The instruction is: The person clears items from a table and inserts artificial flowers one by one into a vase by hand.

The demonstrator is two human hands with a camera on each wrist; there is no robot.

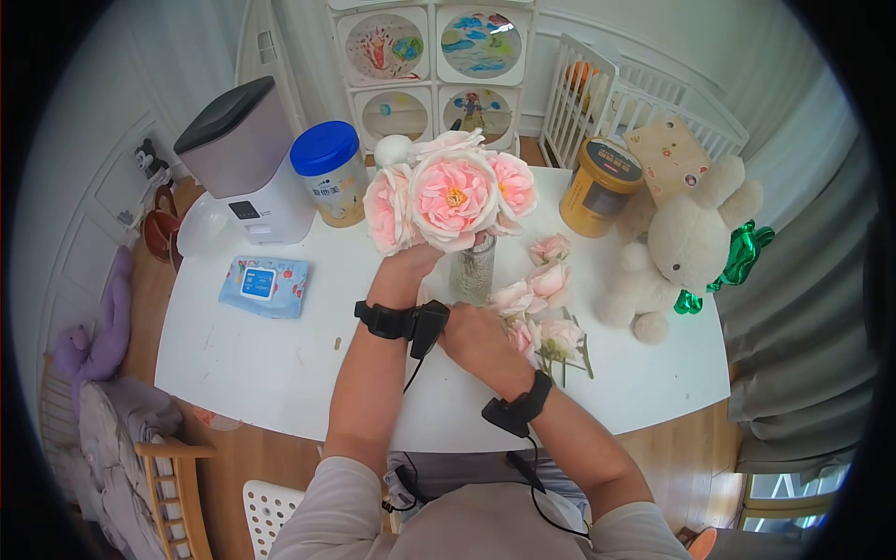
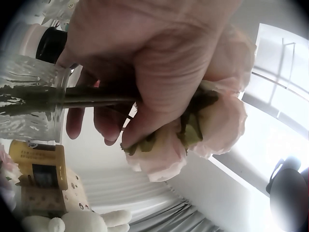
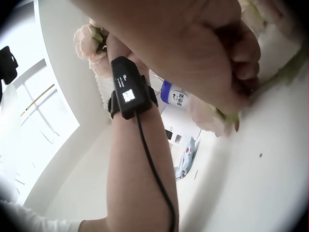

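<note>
My left hand point(image 1: 407, 266) grips the stems of a bunch of big pink peonies point(image 1: 453, 194) just under the blooms; the stems point(image 2: 43, 95) run down into a clear glass vase point(image 1: 472, 269) on the white table point(image 1: 280, 364). In the left wrist view the fingers point(image 2: 159, 72) curl round the stems beside the vase rim point(image 2: 29, 77). My right hand point(image 1: 478, 338) lies low on the table by the vase's foot, fingers curled round a loose pink flower point(image 3: 207, 113) and its green stem point(image 3: 289, 72). Several more loose pink flowers point(image 1: 546, 280) lie right of the vase.
At the back stand a white and grey appliance point(image 1: 245, 163), a blue-lidded can point(image 1: 329, 173) and a yellow tin point(image 1: 601, 187). A pack of wipes point(image 1: 264, 285) lies at the left. A plush rabbit point(image 1: 686, 247) sits at the right edge. A chair point(image 1: 177, 485) stands below left.
</note>
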